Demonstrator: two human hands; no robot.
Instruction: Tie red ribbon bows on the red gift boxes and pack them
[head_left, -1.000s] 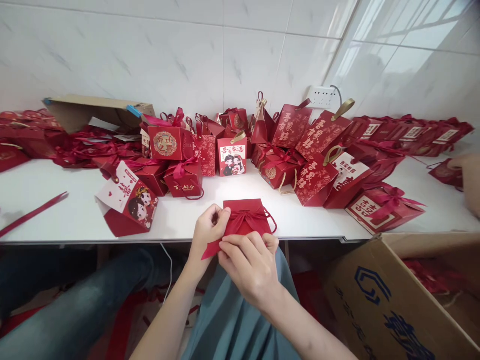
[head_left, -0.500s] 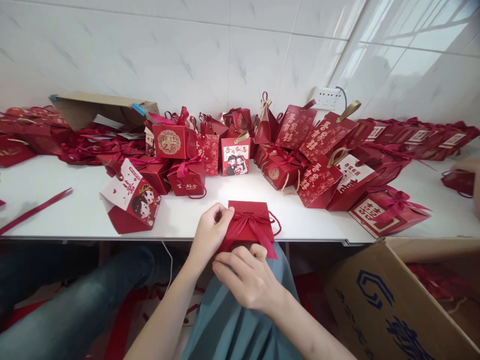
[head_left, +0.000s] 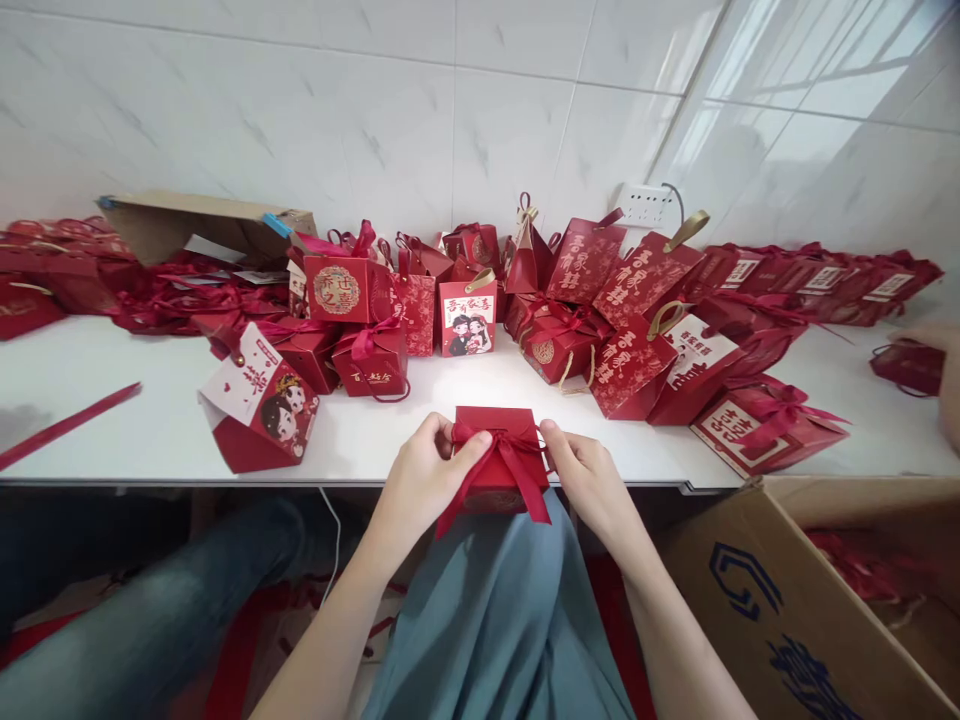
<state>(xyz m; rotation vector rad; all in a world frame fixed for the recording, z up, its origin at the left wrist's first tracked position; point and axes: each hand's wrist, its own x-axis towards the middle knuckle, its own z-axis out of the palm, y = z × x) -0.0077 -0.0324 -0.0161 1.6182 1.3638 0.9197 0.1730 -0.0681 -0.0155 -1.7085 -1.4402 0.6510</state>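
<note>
A red gift box (head_left: 491,490) with a ribbon bow on its front is at the table's near edge, just above my lap. My left hand (head_left: 431,475) holds its left side, thumb pressed on the ribbon (head_left: 514,465) beside the knot. At the box's right side, my right hand (head_left: 581,465) pinches with thumb and fingers at the edge, where the cord handle was visible; the cord is mostly hidden there. Both ribbon tails hang down over the front of the box.
Finished-looking red boxes (head_left: 469,320) line the white table (head_left: 360,435). A white-and-red box (head_left: 262,400) stands front left, near a loose ribbon (head_left: 71,425). A large carton (head_left: 780,600) is at lower right. Another person's hand (head_left: 949,390) shows at the right edge.
My right hand has moved from below the box up to its right side. My left thumb has shifted right onto the ribbon near the knot. The view has shifted slightly.
</note>
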